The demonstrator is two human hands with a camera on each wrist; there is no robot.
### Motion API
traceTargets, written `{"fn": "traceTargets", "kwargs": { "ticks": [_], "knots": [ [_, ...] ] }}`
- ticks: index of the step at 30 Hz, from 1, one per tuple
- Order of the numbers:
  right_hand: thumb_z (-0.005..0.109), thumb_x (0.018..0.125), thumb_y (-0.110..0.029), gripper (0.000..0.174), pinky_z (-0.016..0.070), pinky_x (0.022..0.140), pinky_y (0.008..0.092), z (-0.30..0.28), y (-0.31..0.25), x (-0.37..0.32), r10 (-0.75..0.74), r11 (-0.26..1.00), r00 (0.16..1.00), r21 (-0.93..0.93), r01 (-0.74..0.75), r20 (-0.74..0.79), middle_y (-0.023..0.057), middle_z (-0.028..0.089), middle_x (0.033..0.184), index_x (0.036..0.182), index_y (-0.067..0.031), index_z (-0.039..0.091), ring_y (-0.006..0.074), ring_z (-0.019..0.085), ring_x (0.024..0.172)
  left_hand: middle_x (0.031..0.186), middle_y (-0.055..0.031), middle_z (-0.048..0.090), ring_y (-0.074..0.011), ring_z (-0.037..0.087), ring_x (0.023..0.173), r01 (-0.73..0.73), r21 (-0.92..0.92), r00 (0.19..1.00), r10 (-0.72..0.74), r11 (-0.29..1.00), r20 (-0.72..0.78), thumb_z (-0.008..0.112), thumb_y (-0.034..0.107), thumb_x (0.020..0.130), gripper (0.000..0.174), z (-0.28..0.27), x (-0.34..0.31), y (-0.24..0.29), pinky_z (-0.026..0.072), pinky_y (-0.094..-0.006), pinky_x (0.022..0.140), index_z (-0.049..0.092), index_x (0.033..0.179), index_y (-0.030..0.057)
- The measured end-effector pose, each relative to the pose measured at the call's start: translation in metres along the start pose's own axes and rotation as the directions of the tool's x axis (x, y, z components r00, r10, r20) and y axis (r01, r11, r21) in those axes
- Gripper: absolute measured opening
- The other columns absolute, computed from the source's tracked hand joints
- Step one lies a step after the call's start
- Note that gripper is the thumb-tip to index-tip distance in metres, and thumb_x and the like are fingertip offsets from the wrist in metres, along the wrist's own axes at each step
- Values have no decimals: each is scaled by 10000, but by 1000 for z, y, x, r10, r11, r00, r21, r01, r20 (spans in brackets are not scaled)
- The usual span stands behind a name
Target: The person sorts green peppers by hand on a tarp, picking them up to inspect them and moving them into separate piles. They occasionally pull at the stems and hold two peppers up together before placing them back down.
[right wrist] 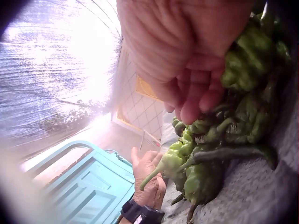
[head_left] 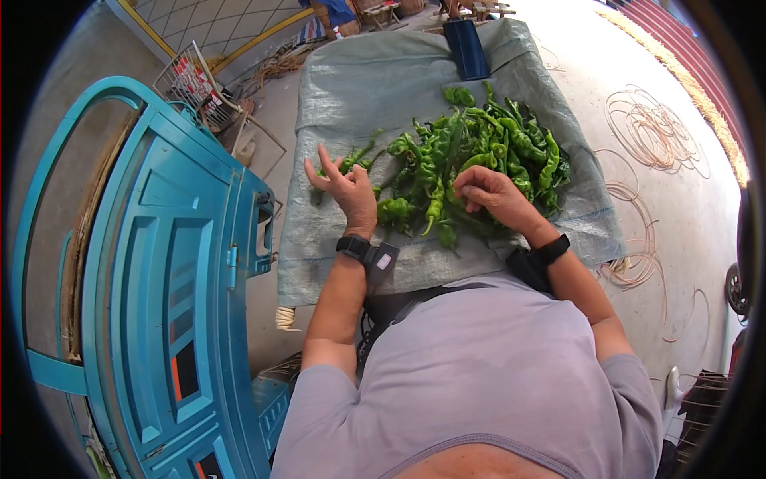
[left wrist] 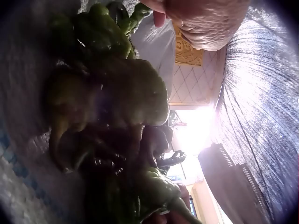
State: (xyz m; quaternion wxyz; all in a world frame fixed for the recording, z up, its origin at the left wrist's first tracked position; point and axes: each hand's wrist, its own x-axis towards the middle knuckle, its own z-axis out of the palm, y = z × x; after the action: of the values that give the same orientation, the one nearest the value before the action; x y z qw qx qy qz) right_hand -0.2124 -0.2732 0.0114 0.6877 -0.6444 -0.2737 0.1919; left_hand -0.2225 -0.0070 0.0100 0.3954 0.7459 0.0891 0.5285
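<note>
A heap of green peppers [head_left: 511, 144], long and wrinkled, lies on a grey-green woven sheet [head_left: 359, 88]. My left hand [head_left: 347, 191] is over the sheet left of the heap, with fingers spread and nothing in them. Close by its fingers is a small separate group of peppers [head_left: 363, 156]. My right hand [head_left: 499, 198] is over the near side of the heap, fingers loosely bent and thumb close to the index finger. In the right wrist view its fingertips hang right beside wrinkled peppers [right wrist: 250, 56], with nothing seen between them.
A dark blue rectangular object [head_left: 466, 49] lies at the sheet's far edge. To the left stands a blue metal vehicle panel [head_left: 179, 263], with a wire rack [head_left: 191, 80] behind it. Coils of thin cord [head_left: 658, 132] lie on the floor to the right.
</note>
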Motion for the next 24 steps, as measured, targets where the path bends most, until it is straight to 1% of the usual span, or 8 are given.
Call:
{"fn": "traceTargets", "kwargs": {
  "ticks": [3,4,8,11,14,17,20,24],
  "knots": [
    [553,975,-78,134,485,678,201,0,0,0,0,1000,1000,-9,0,0,7,630,954,1098,-46,597,60,561,717,1342,-123,454,-178,565,1052,93,-68,953,-69,993,296,568,-8,879,421,-2,-3,-14,536,-316,786,529,1294,60],
    [553,975,-78,135,485,677,201,0,0,0,-2,1000,1000,-10,2,1,7,630,953,1098,-46,597,59,561,717,1223,-82,594,-201,550,1072,3,2,914,-4,1000,406,587,-21,840,334,-3,0,-17,527,-361,849,631,1147,100],
    [553,975,-79,134,485,679,200,0,-2,-1,5,1000,1000,0,-5,1,6,630,951,1097,-47,598,58,561,718,1071,-28,703,-258,549,1038,-118,139,789,8,983,614,608,104,841,265,6,-14,-27,431,-422,949,671,1095,140],
    [553,976,-79,133,485,681,199,-1,0,0,12,1000,1000,3,-12,2,5,631,949,1096,-47,598,57,560,719,1071,-53,702,-270,571,1071,-228,312,766,-28,922,642,613,191,831,292,10,-17,-43,437,-415,947,679,1108,129],
    [550,978,-80,131,483,682,197,0,-2,-1,-18,999,1000,-31,18,6,4,631,949,1095,-49,599,55,559,721,1072,-88,701,-299,610,1065,-89,403,664,-247,911,706,625,271,798,358,8,-7,-42,446,-425,944,688,1114,113],
    [544,978,-74,131,484,685,197,0,-3,-1,-8,999,1000,-32,7,-7,4,631,949,1095,-47,597,54,558,722,1028,-107,712,-255,688,922,-133,431,612,-268,893,744,665,258,786,375,7,-4,-42,519,-373,839,680,1111,72],
    [542,977,-72,135,484,687,199,-1,0,-1,6,1000,1000,5,-6,-1,3,632,951,1097,-47,597,54,559,724,962,-112,720,-230,692,876,-31,424,532,-345,905,774,679,283,786,384,7,0,-54,523,-346,798,685,1077,31],
    [542,978,-73,135,485,689,198,0,-4,-2,-3,1000,1000,-28,3,0,3,633,955,1098,-48,598,53,558,727,890,-105,721,-210,692,822,23,464,499,-413,885,762,692,298,784,354,1,2,-42,519,-324,765,697,998,16]
  ]
}}
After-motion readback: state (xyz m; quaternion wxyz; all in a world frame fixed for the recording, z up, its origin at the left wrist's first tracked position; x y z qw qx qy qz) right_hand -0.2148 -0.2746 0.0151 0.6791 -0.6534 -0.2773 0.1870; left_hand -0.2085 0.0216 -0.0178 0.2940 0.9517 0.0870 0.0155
